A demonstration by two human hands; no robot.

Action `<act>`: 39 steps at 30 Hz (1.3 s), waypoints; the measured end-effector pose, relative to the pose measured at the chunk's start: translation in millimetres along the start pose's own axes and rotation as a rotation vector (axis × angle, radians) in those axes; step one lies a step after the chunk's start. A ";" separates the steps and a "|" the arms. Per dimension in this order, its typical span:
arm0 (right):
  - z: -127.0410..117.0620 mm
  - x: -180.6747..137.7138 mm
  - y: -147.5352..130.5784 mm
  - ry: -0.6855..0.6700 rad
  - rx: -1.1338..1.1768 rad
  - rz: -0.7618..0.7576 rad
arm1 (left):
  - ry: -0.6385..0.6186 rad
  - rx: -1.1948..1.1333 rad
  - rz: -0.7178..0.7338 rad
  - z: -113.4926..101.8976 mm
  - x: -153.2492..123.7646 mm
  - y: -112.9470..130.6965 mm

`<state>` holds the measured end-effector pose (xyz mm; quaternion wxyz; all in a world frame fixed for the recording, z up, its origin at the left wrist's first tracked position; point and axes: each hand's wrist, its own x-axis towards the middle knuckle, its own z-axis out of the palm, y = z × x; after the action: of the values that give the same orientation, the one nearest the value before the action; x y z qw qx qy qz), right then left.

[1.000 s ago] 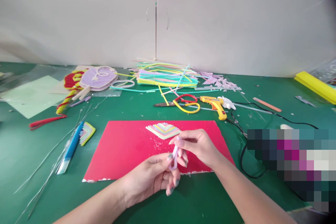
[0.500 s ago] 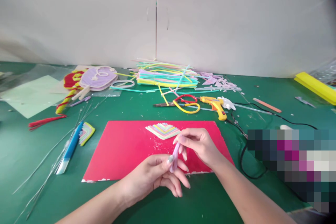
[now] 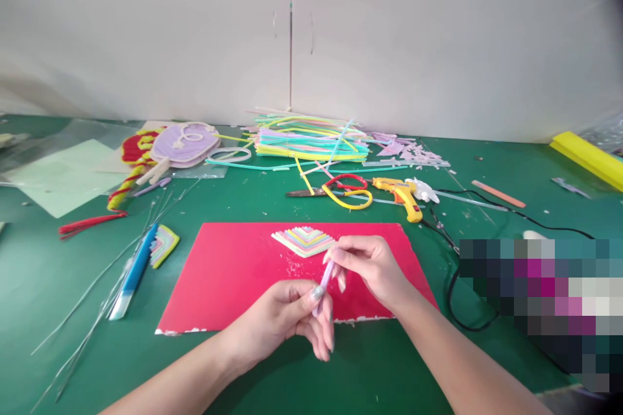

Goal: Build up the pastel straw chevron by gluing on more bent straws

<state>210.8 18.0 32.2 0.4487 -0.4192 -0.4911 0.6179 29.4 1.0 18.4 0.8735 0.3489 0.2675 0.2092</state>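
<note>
The left hand (image 3: 287,319) and the right hand (image 3: 367,266) meet over the near edge of the red mat (image 3: 228,279), and between them they pinch a short pale purple straw piece (image 3: 324,282). The left thumb and fingers grip its lower end, the right fingertips close on its upper end, so the piece stands tilted, clear of the mat. Holding it at both ends looks like a way to keep it steady while it is bent or pressed flat.

Just beyond the right hand, near the far edge of the mat, lies a layered chevron of pastel straw strips (image 3: 304,240), flat and within easy reach; white crumbs are scattered on the mat beside it.

The mat sits on a green table (image 3: 73,311). Off the mat's left edge lie a blue utility knife (image 3: 134,269), a small striped straw patch (image 3: 164,245) and some thin wires. Past the far edge lie scissors with red and yellow handles (image 3: 341,193) and a yellow glue gun (image 3: 402,194), its black cord trailing toward the right. Farther back, against the wall, a loose stack of coloured straws (image 3: 309,139) lies beside a purple fan-shaped craft piece (image 3: 183,144). No bin or box holds anything; the supplies lie loose on the table.
</note>
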 end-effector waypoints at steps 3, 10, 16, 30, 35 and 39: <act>0.6 -0.1 -1.0 0.001 -0.002 0.012 | -0.038 0.037 0.000 -2.5 -0.5 -0.9; -0.9 0.2 -0.3 -0.004 -0.001 0.002 | -0.118 0.045 0.027 -4.9 -1.8 -5.4; -0.3 1.0 1.2 0.010 0.032 0.000 | -0.098 0.092 0.019 -2.4 -3.6 -1.0; -0.2 3.9 2.2 0.065 0.059 0.007 | -0.055 0.106 0.039 -3.9 -0.5 -1.9; -2.2 3.8 5.1 0.093 0.069 0.009 | -0.012 0.100 0.068 -4.4 -0.2 -1.7; -3.4 4.6 7.0 0.112 0.068 0.008 | 0.009 0.095 0.067 -5.6 1.0 -3.1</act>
<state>211.9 22.4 24.4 0.4869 -0.4395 -0.4424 0.6116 27.3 2.2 12.4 0.8473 0.3977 0.2689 0.2271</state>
